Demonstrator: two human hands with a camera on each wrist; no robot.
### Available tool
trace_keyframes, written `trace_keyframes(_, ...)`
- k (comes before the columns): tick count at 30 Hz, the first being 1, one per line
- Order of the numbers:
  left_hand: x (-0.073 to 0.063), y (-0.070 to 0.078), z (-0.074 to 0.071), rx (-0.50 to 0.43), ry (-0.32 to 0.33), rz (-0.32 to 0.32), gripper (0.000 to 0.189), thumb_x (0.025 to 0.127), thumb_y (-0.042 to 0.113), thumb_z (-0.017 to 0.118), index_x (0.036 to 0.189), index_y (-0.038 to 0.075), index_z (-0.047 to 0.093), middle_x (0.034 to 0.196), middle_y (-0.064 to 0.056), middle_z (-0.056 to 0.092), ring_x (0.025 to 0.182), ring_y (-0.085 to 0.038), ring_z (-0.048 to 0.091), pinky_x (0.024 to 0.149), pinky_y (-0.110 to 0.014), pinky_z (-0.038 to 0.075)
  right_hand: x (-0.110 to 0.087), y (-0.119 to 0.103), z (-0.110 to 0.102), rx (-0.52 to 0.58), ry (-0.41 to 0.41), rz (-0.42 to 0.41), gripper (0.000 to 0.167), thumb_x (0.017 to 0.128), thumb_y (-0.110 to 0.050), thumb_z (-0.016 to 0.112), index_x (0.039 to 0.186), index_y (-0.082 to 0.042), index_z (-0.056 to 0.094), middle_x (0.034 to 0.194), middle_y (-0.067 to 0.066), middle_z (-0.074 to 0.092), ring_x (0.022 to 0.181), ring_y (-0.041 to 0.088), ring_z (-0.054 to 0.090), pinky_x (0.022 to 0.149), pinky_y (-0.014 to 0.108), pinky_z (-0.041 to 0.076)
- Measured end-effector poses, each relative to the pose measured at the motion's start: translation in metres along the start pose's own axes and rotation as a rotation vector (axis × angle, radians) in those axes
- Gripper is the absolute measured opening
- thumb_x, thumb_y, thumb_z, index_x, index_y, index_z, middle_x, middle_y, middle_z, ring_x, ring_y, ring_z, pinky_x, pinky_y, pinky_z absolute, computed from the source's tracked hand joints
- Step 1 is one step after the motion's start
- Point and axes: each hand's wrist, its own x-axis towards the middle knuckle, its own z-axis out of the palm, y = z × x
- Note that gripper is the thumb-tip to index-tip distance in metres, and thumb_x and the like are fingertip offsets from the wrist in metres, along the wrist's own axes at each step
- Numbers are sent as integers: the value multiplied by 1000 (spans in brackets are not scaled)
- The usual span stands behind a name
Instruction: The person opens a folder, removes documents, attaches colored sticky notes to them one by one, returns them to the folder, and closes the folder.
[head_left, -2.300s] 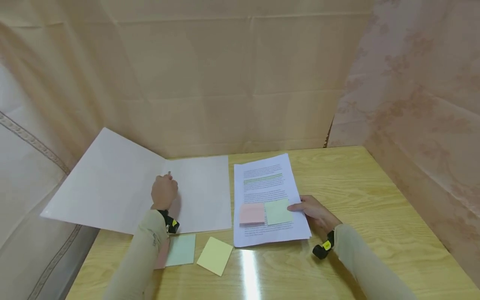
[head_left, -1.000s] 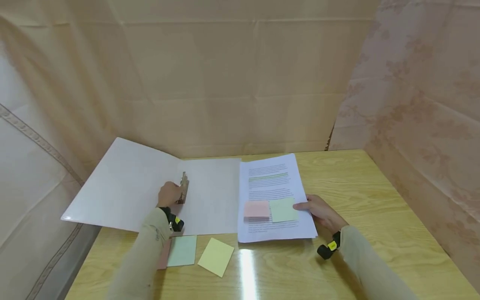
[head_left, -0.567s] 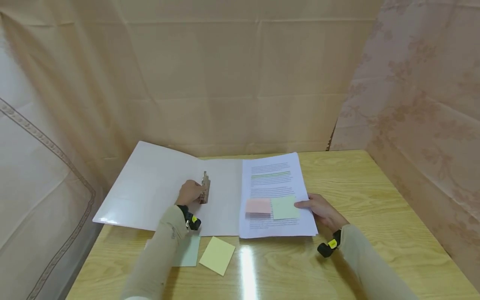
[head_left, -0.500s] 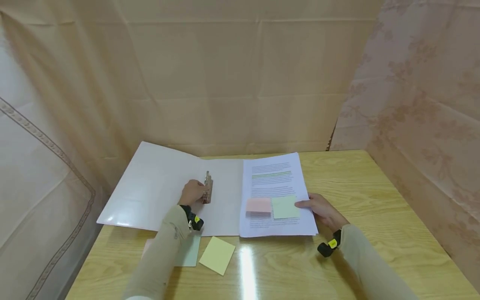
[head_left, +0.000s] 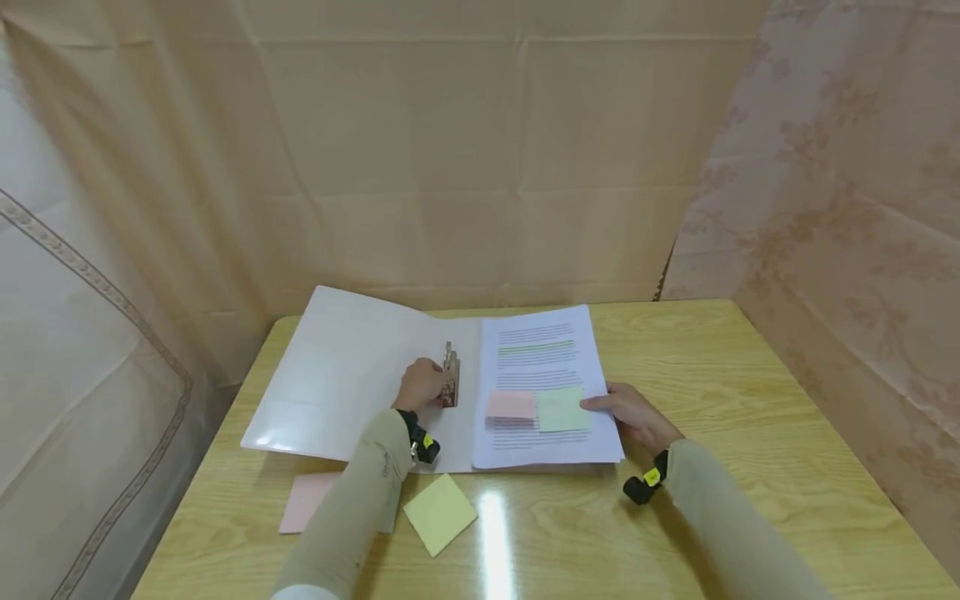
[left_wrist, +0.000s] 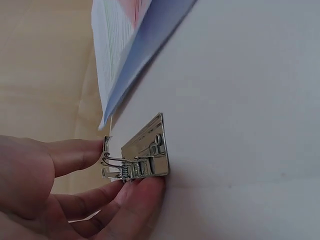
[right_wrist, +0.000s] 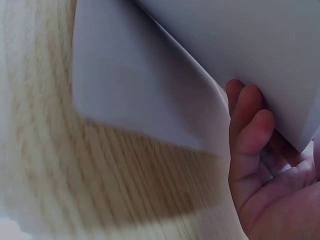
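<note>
A white folder (head_left: 345, 367) lies spread with its left cover tilted up. My left hand (head_left: 422, 383) holds the metal lever clip (head_left: 452, 379) on its inside; in the left wrist view, thumb and fingers are around the clip (left_wrist: 145, 155). My right hand (head_left: 633, 414) grips the right edge of a stack of printed papers (head_left: 536, 342), thumb on top and fingers beneath. On the top sheet are a pink sticky note (head_left: 512, 404) and a pale green one (head_left: 564, 410), the thumb touching the green. The stack hangs over the folder's right part and hides its edge.
On the wooden table (head_left: 675, 350), a yellow sticky note (head_left: 441, 515) and a pink one (head_left: 306, 504) lie in front of the folder. A green note there is mostly covered by the left sleeve (head_left: 352, 492). Cloth curtains (head_left: 420, 167) close off the back and sides.
My left hand has drawn the folder rightward by its clip, so its right part has slid under the papers. The right hand keeps its hold on the stack, almost in place.
</note>
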Motion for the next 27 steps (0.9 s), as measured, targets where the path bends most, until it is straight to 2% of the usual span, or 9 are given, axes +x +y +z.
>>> trace_keyframes(8, 0, 11, 15, -15, 1, -6, 33, 93, 28, 61, 106, -2, 63, 89, -13, 67, 67, -17, 63, 55, -23, 44, 9, -5, 11, 8, -6, 10, 57, 90, -14, 66, 140, 4, 44, 105, 1, 70, 91, 13, 66, 79, 29, 52)
trace_keyframes(15, 0, 16, 19, -8, 4, -20, 33, 93, 28, 62, 109, -1, 62, 93, -14, 67, 65, -17, 65, 59, -24, 46, 16, -6, 11, 3, -19, 14, 54, 90, -13, 65, 138, 4, 46, 106, 4, 71, 90, 16, 68, 78, 31, 54)
trace_keyframes(18, 1, 17, 20, -21, -12, -15, 33, 93, 27, 62, 109, -2, 61, 93, -14, 68, 63, -17, 67, 58, -23, 47, 19, -7, 11, 43, -23, 33, 54, 89, -10, 65, 138, 2, 46, 108, 6, 70, 91, 18, 68, 78, 33, 55)
trace_keyframes(21, 3, 19, 20, -24, -35, -18, 32, 93, 27, 62, 107, -1, 62, 87, -12, 67, 60, -16, 66, 55, -22, 47, 21, -7, 10, 74, -50, 42, 56, 89, -9, 66, 140, 2, 45, 111, 7, 70, 93, 19, 68, 79, 35, 55)
trace_keyframes(25, 9, 22, 16, 52, -35, -27, 32, 93, 31, 61, 101, 0, 65, 73, -7, 63, 53, -14, 58, 50, -24, 42, 24, -6, 9, 77, -69, 35, 56, 90, -8, 65, 140, 3, 44, 109, 6, 70, 94, 19, 68, 80, 33, 55)
trace_keyframes(27, 13, 24, 13, 76, -29, -30, 34, 94, 32, 58, 100, 0, 67, 71, -6, 62, 54, -15, 55, 50, -25, 40, 26, -6, 9, 86, -65, 34, 55, 90, -7, 65, 139, 4, 45, 108, 6, 70, 93, 19, 68, 79, 33, 55)
